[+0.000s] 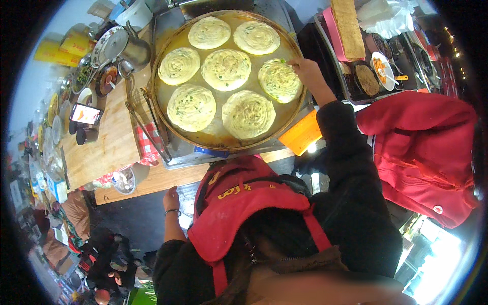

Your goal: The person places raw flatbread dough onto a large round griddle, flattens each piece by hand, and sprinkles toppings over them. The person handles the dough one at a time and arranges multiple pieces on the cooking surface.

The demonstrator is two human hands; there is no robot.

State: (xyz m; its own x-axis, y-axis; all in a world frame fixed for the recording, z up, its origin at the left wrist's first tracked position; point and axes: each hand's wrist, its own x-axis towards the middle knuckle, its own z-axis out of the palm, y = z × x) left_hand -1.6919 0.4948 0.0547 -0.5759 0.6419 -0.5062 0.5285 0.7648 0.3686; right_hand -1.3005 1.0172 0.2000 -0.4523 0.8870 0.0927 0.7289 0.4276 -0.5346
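My right hand (303,70) reaches over the rim of a large round griddle pan (219,143). Its fingertips touch the upper right edge of a coiled scallion pancake (280,81), beside a bit of green; whether they pinch the dough is hidden. Several more pale coiled pancakes lie flat in the pan, one of them at the centre (226,69) and another at the front (248,114). Oil glistens on the pan's floor. My left hand (171,199) hangs below the wooden counter edge, fingers loosely curled, with nothing visible in it.
Metal tongs (148,131) rest left of the pan, near a wooden board (103,152) with a phone (85,114). An orange scraper-like piece (302,133) sits at the pan's lower right. Rightward are a tray (345,89) with bowls and a red cloth (419,152).
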